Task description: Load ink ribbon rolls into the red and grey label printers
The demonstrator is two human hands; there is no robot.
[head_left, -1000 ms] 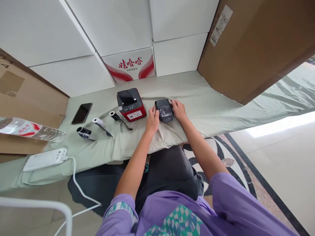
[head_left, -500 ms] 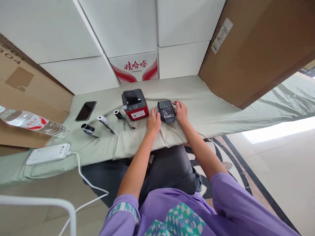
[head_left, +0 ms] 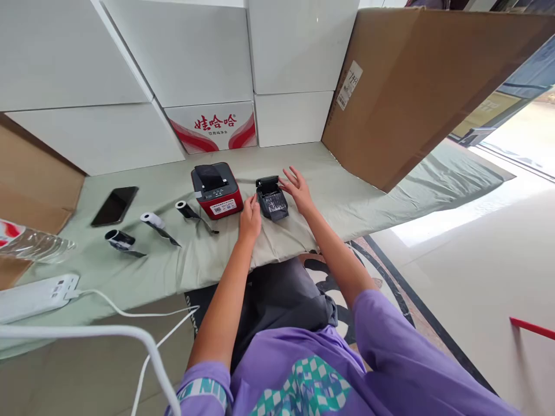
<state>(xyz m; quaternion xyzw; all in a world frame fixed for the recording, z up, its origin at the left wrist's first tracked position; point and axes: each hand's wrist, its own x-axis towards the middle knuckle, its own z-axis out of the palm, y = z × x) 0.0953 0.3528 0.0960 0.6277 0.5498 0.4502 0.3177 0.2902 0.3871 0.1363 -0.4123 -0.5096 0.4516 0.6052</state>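
Observation:
A small black portable printer (head_left: 274, 203) lies on the cloth-covered table with its lid (head_left: 267, 182) raised at the far edge; dark, shiny wrapping shows in its front part. My left hand (head_left: 250, 219) rests at its left side, fingers stretched forward, in the gap beside a red-and-black receipt printer (head_left: 223, 199). Whether those fingertips touch the small printer I cannot tell. At the lid's right corner is my right hand (head_left: 298, 189), fingers spread, thumb near or against the lid. Black paper sticks out of the red-and-black printer's top.
Left of the printers lie several paper rolls (head_left: 152, 219), a phone (head_left: 115, 206), a clear water bottle (head_left: 37, 242) and a white power bank (head_left: 41, 297) with a cable. White boxes (head_left: 177, 55) line the back. A large cardboard box (head_left: 399, 92) stands at the right.
The small printer's lid has come up. My right hand has lifted and spread its fingers; my left hand has come slightly away from the printer's side. The view has shifted right.

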